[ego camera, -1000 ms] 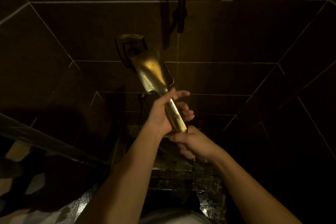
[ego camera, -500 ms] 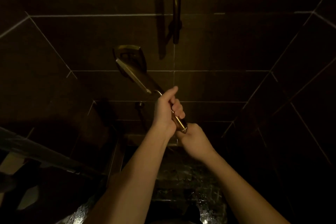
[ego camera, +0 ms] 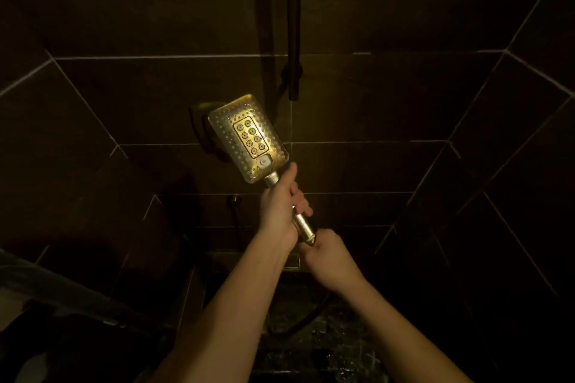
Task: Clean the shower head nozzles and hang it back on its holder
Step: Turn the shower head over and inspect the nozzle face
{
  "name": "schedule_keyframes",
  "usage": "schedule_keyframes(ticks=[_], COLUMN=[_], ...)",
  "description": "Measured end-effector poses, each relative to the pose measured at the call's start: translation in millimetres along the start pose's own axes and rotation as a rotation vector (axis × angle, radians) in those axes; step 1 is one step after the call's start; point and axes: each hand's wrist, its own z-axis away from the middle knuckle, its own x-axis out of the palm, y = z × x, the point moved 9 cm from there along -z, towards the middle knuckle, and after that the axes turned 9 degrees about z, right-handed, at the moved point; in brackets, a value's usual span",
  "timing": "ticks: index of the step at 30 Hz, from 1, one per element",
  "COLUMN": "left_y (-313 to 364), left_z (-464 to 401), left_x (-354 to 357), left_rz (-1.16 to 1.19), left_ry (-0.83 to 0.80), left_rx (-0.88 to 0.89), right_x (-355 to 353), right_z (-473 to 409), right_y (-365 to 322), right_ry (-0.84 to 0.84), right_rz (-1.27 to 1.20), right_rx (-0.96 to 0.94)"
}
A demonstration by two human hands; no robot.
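A gold rectangular shower head [ego camera: 248, 137] faces me, showing its nozzle face with several round nozzles in a centre panel. My left hand [ego camera: 281, 207] is wrapped around its gold handle [ego camera: 303, 224] just below the head. My right hand [ego camera: 326, 253] grips the base of the handle where the dark hose [ego camera: 298, 323] joins. A dark wall fitting [ego camera: 202, 130] sits right behind the head's left edge; whether it is the holder I cannot tell.
A dark vertical rail [ego camera: 293, 25] runs down the tiled back wall [ego camera: 373, 96] and ends above the head. A small dark wall outlet [ego camera: 233, 199] sits lower left. Wet dark floor [ego camera: 311, 351] lies below, a glass edge [ego camera: 46, 286] at the left.
The shower head has rotated from edge-on to show its nozzle face to me. Both hands kept their hold on the handle and shifted slightly.
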Motion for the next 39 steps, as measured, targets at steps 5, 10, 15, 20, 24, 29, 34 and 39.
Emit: schedule_keyframes(ticks=[5, 10, 15, 20, 24, 29, 34, 39], left_y=[6.6, 19.7, 25.3, 19.9, 10.2, 13.6, 14.9, 14.6], left_z=[10.0, 23.5, 19.7, 17.6, 27.0, 19.9, 19.0, 25.8], left_x=[21.8, 36.4, 24.2, 22.6, 35.5, 28.2, 13.5, 32.2], left_rz=[0.154, 0.164, -0.121, -0.068, 0.039, -0.051, -0.165, 0.1], left_ry=[-0.39, -0.605, -0.112, -0.153, -0.391, -0.131, 0.003, -0.444], left_rx=[-0.098, -0.052, 0.073, 0.044, -0.131, 0.005, 0.108, -0.086], right_x=[17.9, 25.8, -23.1, -12.1, 8.4, -10.8, -4.6, 21.9], right_z=[16.5, 28.9, 8.1, 8.6, 17.0, 5.4, 4.8, 19.6], right_y=[-10.6, -20.9, -21.8, -21.5, -22.4, -25.2, -21.1, -21.5], right_ry=[-0.481, -0.679, 0.07, -0.07, -0.404, -0.045, -0.07, -0.521], right_rz=[-0.394, -0.501, -0.094, -0.136, -0.41, -0.143, -0.176, -0.5], right_rx=[0.012, 0.013, -0.116, -0.122, -0.114, -0.156, -0.137, -0.102])
